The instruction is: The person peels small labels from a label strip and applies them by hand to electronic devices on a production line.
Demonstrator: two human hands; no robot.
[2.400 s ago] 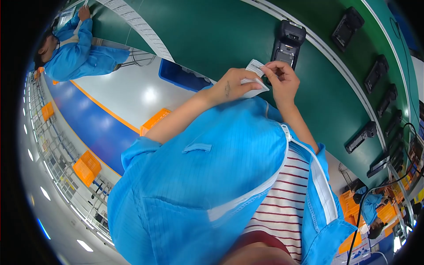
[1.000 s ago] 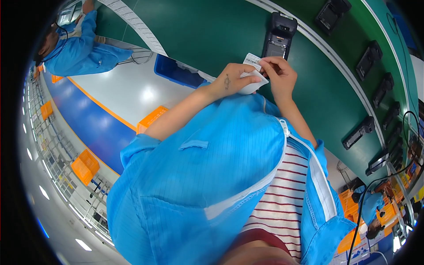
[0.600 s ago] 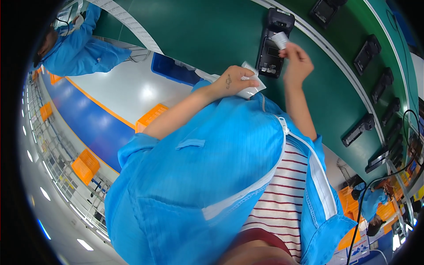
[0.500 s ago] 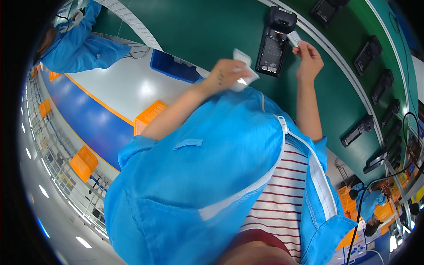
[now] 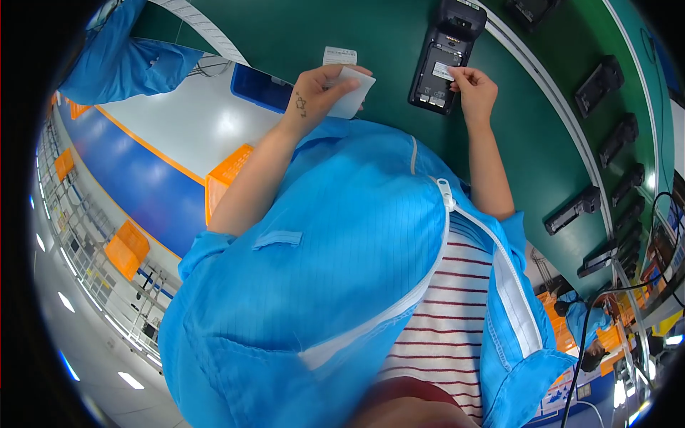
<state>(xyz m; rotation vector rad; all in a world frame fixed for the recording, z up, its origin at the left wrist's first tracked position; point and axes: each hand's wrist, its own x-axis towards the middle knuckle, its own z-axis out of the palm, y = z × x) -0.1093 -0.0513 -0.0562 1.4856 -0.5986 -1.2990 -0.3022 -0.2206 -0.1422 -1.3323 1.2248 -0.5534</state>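
A black handheld terminal (image 5: 459, 30) lies back side up on the green worktop, with its rear bay uncovered. My right hand (image 5: 478, 98) is at the bay's right edge, thumb and forefinger closed on the edge of a small white label (image 5: 441, 70). That label lies against the bay; whether it is fully stuck down I cannot tell. To the left, my left hand (image 5: 315, 98) grips a white label strip (image 5: 354, 94) between thumb and fingers. A printed part of the strip shows beyond the fingers.
Several black terminals (image 5: 599, 84) stand in a row along the line at right. A blue bin (image 5: 258, 88) sits by the table's left edge, an orange crate (image 5: 227, 170) beside my left forearm. A co-worker in a blue coat (image 5: 125, 64) is at upper left.
My right hand has brought the label from beside the terminal onto its bay. My left hand has moved left, away from the terminal, with the strip.
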